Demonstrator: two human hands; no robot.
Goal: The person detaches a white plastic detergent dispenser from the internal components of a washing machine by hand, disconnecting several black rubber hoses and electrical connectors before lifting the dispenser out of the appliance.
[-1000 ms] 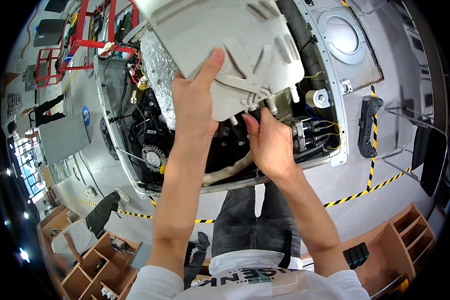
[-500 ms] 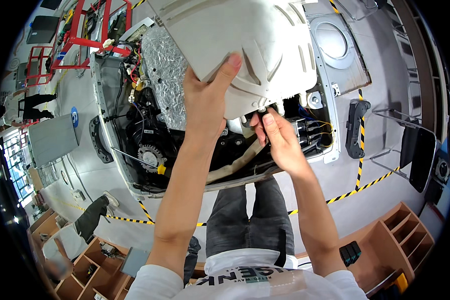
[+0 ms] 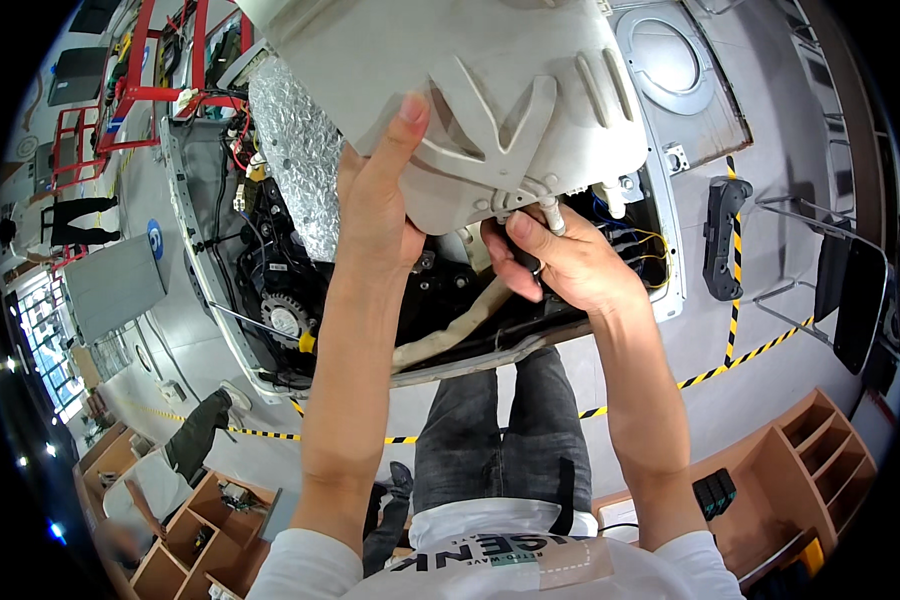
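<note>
A large off-white plastic housing with raised ribs is held tilted above an open appliance body. My left hand is closed on its lower left edge, thumb on the ribbed face and fingers hidden behind. At the housing's lower edge, my right hand is closed around a small black tube-like piece just below a spout. Another short white spout sticks out beside my right fingers. Beneath the hands, a cream hose curves through the dark inside of the appliance.
The grey metal frame borders the appliance. Silvery wrinkled sheeting and a toothed wheel lie at left. Yellow wires run at right. A metal panel with a ring, chairs and wooden bins stand around. Another person is lower left.
The housing has shifted a little left and tilted, showing more of its ribs. My left hand moved left with it. My right hand stays at the spouts, its fingers turned further around the black piece.
</note>
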